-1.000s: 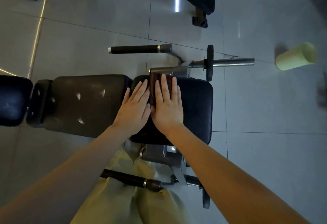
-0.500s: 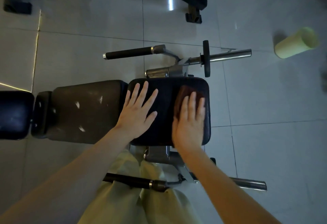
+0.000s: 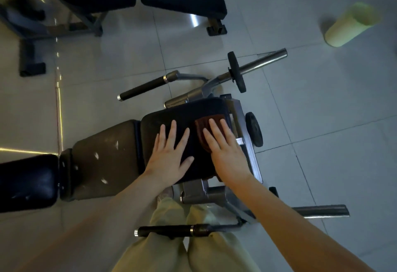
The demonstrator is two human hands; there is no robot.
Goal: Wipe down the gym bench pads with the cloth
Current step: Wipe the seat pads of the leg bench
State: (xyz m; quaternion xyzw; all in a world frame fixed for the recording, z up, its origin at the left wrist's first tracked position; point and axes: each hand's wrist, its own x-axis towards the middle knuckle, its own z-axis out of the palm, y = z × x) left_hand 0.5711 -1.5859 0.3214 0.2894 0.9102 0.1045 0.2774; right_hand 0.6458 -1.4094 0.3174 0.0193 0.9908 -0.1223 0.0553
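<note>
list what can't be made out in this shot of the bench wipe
cloth: head view, mostly covered by the right hand; its full size is hidden.
black seat pad: parts under the left hand and the cloth are hidden; dim light hides any dirt.
black pad at far left: cut off by the frame edge.
pale green cylinder: blurred; cannot be identified.
</note>
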